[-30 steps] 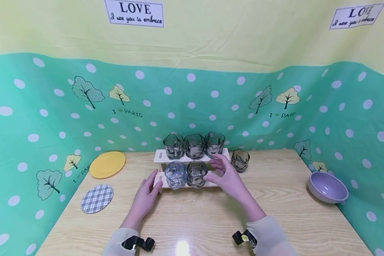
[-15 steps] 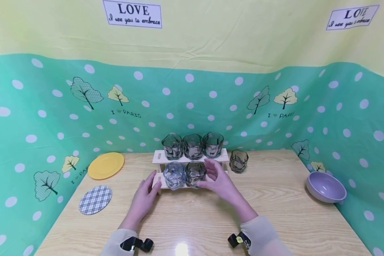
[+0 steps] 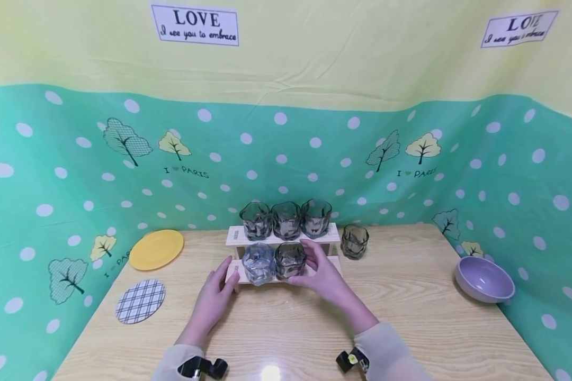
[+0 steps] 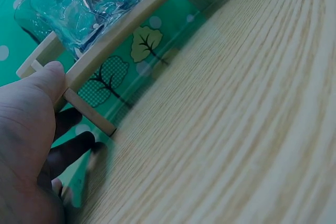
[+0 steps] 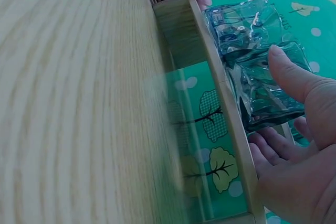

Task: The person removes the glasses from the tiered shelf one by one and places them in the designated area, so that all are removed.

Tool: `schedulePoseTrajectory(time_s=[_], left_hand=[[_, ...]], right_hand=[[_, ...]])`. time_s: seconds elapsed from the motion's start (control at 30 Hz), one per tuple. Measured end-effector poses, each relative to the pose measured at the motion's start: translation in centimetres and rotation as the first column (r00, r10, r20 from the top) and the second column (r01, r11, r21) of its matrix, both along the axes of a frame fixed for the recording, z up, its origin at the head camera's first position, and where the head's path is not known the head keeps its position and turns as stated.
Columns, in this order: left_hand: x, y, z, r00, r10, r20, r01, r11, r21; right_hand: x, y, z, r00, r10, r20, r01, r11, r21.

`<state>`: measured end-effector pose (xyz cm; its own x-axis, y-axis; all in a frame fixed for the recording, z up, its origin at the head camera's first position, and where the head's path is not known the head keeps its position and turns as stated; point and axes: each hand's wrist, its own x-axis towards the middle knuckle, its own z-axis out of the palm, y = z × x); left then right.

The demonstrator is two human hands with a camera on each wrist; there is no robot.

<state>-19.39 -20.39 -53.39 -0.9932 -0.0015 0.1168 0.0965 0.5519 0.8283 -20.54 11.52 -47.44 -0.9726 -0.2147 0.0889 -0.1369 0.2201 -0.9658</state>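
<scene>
A two-tier wooden rack (image 3: pixel 336 261) stands at the back of the table. On its lower shelf sit a clear bluish glass (image 3: pixel 259 263) and, to its right, a smoky grey glass (image 3: pixel 289 261). My right hand (image 3: pixel 325 275) holds the grey glass from the right, thumb at the front, fingers partly hidden behind it. My left hand (image 3: pixel 215 291) grips the rack's left end; in the left wrist view its thumb (image 4: pixel 50 77) lies on the lower shelf's edge. Several smoky glasses (image 3: pixel 286 219) fill a row on the upper shelf.
Right of the rack stands a brownish glass (image 3: pixel 355 242) on the wooden table (image 3: pixel 410 296). A purple bowl (image 3: pixel 484 280) is at the far right. On the left lie a yellow plate (image 3: pixel 156 250) and a round checked coaster (image 3: pixel 140 301). A patterned cloth (image 3: pixel 286 143) rises behind.
My right hand has moved left from the space beside the grey glass and taken hold of it. The left hand stays at the rack's end. The head view has shifted slightly.
</scene>
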Motion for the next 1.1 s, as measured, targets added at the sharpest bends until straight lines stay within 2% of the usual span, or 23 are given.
schedulePoseTrajectory(time_s=[0.4, 0.7, 1.1], left_hand=[[-0.09, -0.14, -0.15, 1.0, 0.0, -0.004, 0.0, 1.0, -0.01], [0.02, 0.02, -0.12, 1.0, 0.003, 0.0, -0.003, 1.0, -0.009], [0.22, 0.08, -0.07, 1.0, 0.005, 0.001, -0.005, 1.0, -0.009]], right_hand=[[-0.24, -0.69, -0.43, 1.0, 0.002, -0.026, -0.001, 0.999, 0.053], [0.1, -0.71, -0.26, 1.0, -0.015, -0.01, 0.016, 0.998, 0.058], [-0.11, -0.8, -0.54, 0.999, -0.021, -0.035, 0.023, 0.996, 0.083]])
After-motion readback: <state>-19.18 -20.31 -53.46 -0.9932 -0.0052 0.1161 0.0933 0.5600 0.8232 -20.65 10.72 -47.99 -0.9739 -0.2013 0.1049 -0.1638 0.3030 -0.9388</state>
